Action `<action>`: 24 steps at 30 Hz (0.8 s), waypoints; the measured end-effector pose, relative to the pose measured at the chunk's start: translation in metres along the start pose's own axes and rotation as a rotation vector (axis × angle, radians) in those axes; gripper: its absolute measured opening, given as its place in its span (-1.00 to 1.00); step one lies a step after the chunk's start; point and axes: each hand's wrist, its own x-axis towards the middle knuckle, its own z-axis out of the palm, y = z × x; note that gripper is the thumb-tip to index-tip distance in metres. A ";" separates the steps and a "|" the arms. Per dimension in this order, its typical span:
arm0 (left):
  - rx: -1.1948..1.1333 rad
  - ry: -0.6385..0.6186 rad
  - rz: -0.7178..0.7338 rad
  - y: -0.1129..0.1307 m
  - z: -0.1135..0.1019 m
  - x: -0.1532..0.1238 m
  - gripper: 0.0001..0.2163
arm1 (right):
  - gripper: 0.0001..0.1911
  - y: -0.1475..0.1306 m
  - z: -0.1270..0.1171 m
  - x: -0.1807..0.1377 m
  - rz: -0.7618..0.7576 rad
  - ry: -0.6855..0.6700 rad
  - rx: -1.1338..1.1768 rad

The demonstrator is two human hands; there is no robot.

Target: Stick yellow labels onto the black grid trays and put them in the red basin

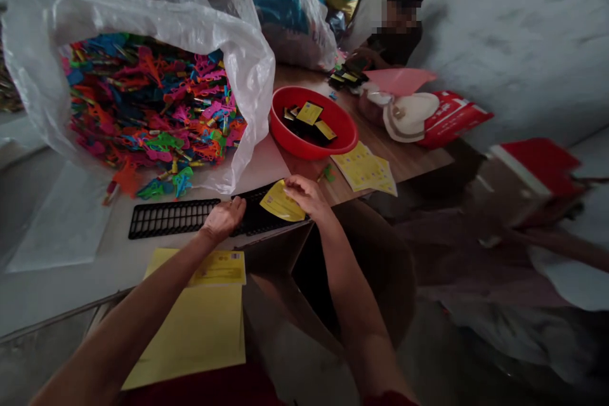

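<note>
My right hand (307, 195) pinches a yellow printed paper sheet (280, 204), which bends upward over a black plastic tray (250, 221). Just left of it, my left hand (224, 217) is closed at the edge of that tray, its fingertips curled down. To the left of this hand lies a black slotted grid (174, 218), flat on the table; whether it joins the tray under the sheet is hidden by the hand. Below my left forearm are large yellow printed sheets (216, 314), one overlapping another.
A big clear plastic bag (250, 76) lies open, full of colourful plastic toy pieces (157, 101). A red basin (311, 151) holds black pieces with yellow labels. Yellow sheets (364, 168) lie right of it. Another person (394, 32) sits at the table's far end.
</note>
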 end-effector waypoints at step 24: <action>-0.213 0.440 -0.766 -0.082 0.002 -0.267 -0.72 | -0.88 -0.034 0.270 0.018 -0.115 -0.666 -0.066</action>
